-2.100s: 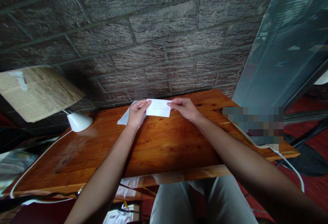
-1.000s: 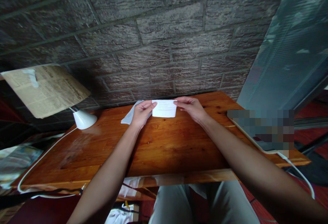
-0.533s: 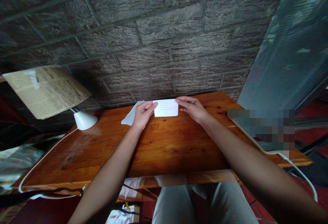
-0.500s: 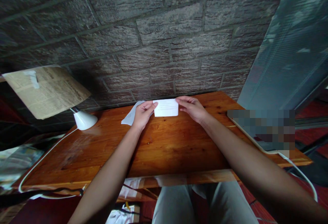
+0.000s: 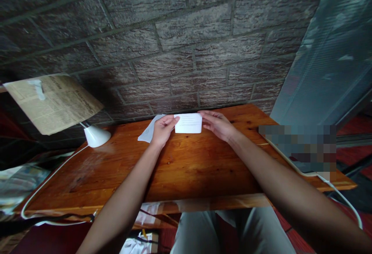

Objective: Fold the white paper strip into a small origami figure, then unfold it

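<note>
- Folded white paper (image 5: 188,123): small rectangle with faint printed lines, held at the far edge of the desk (image 5: 188,165), close to the brick wall (image 5: 174,44). Whether its lower edge touches the wood cannot be told.
- Left hand (image 5: 162,130): fingers (image 5: 173,118) pinching the paper's left edge, thumb on the near face.
- Right hand (image 5: 218,125): fingers (image 5: 205,114) pinching the paper's right edge, the hand curled around that end.
- Second white sheet (image 5: 146,133): lies flat on the desk, partly under the left hand, just beside the folded paper.
- Lamp base (image 5: 95,136): white, rounded, on the desk's far left corner, well apart from the hands.
- Lamp shade (image 5: 52,102): covered in yellowed newsprint, tilted, above and left of the base.
- White cable (image 5: 48,179): runs from the lamp base along the desk's left side to its near edge.
- Blurred object (image 5: 297,148): on the desk's right end; contents not legible.
- Second white cable (image 5: 340,197): trails off the desk's right corner.
</note>
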`<action>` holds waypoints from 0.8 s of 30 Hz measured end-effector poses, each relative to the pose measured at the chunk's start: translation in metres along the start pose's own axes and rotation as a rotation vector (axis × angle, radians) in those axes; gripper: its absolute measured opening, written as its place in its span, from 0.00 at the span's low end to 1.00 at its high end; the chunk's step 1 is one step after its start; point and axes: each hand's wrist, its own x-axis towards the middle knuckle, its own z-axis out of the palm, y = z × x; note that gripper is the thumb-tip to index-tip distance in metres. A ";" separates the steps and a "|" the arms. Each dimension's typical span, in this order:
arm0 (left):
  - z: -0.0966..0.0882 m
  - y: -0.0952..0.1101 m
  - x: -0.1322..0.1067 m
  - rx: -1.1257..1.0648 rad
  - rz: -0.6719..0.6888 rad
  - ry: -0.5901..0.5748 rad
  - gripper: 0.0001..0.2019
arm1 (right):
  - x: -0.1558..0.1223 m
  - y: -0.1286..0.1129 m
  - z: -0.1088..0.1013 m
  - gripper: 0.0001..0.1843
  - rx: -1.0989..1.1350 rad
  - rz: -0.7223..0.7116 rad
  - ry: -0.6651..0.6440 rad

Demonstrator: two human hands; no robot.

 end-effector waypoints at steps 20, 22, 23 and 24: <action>0.001 0.001 0.001 -0.029 -0.007 0.061 0.18 | -0.001 -0.002 -0.002 0.21 -0.146 0.010 0.023; 0.003 0.000 0.001 -0.024 -0.014 0.065 0.18 | -0.003 0.004 0.002 0.21 -0.218 0.024 -0.058; 0.003 0.000 0.000 -0.022 -0.017 0.067 0.18 | -0.003 0.006 0.003 0.20 -0.240 0.022 -0.073; 0.003 0.000 0.000 -0.022 -0.020 0.066 0.18 | -0.003 0.008 0.003 0.20 -0.252 0.015 -0.072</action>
